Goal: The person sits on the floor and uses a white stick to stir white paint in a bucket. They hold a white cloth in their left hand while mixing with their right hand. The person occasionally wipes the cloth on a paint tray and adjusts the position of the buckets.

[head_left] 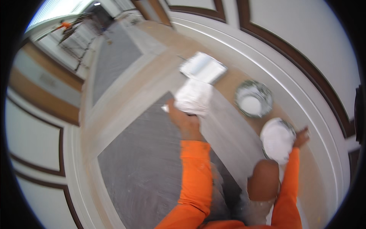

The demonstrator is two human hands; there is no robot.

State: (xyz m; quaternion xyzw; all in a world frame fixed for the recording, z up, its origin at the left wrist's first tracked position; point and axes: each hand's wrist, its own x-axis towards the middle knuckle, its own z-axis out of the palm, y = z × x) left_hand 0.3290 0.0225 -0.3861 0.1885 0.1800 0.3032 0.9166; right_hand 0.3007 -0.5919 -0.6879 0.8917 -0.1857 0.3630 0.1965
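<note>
My left hand (pixel 185 118) is closed on a white, motion-blurred object (pixel 194 95) whose kind I cannot make out. A small white end sticks out beside the fingers. Just beyond it lies a white paint tray (pixel 218 71) with a paint roller (pixel 204 63) on it. On the right, my right hand (pixel 302 137) grips the rim of a tilted bucket (pixel 277 139) filled with white paint. Farther off stands another bucket (pixel 263 89), its wall smeared and white paint at its bottom.
Grey floor panels (pixel 145 160) with pale and tan borders run up the corridor. White walls with brown trim (pixel 289 45) close in on both sides. My knee (pixel 264 179) is near the tilted bucket. At the far left a person in orange (pixel 66 25) is by a scaffold (pixel 74 47).
</note>
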